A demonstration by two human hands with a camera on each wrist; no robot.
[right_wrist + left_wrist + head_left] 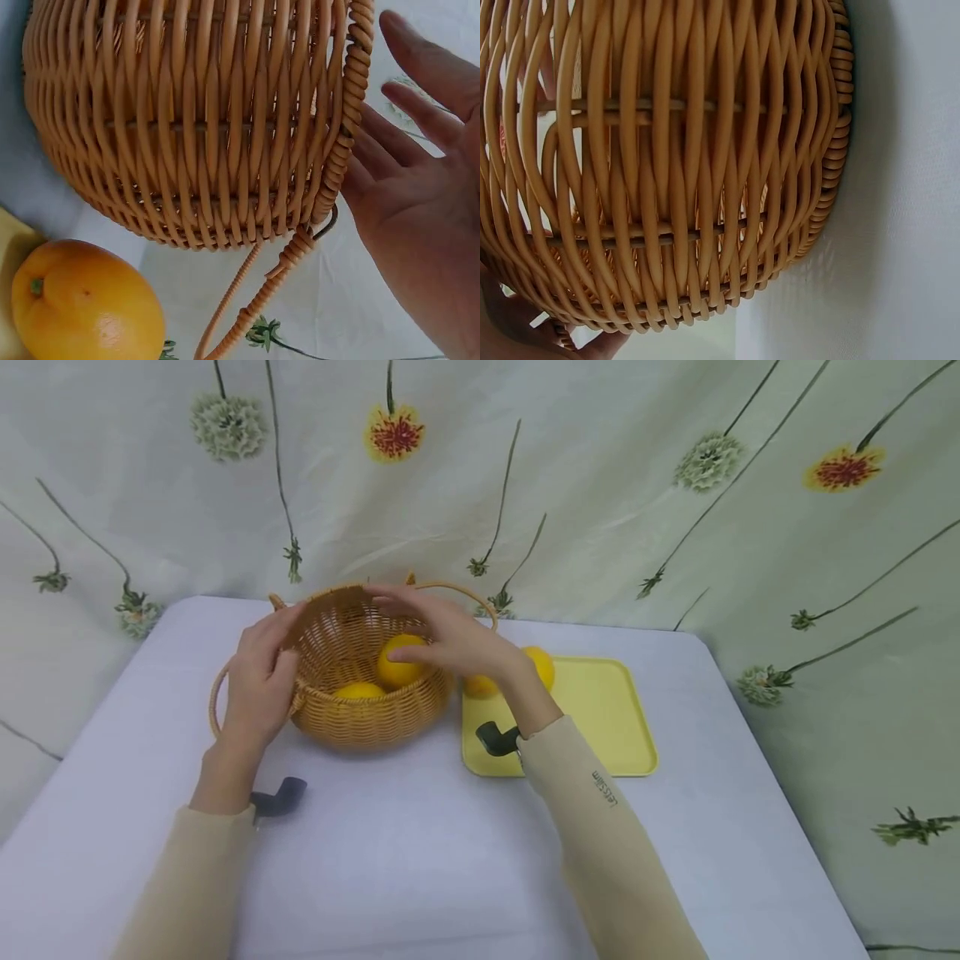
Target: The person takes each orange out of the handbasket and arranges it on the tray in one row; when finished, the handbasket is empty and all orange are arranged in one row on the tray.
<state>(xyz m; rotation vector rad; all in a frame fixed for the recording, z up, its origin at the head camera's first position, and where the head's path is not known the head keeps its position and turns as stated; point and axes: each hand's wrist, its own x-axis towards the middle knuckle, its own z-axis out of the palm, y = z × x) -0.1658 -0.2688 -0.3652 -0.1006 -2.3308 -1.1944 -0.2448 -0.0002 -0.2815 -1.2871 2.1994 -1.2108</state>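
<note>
A wicker basket (367,722) stands tilted toward me on the table, with an orange (401,671) and part of another orange (358,691) inside it. At its left side, my left hand (258,681) grips the rim near the handle; the left wrist view shows only part of its fingers (604,345) beside the weave. My right hand (468,643) lies over the basket's right rim, its fingers extended and holding nothing. In the right wrist view, the right palm (420,195) faces the basket wall.
Right of the basket lies a yellow tray (600,718) bearing an orange (542,667) and another orange (480,686), partly hidden by my right arm. A flower-print cloth (600,527) hangs behind the white-covered table (390,860).
</note>
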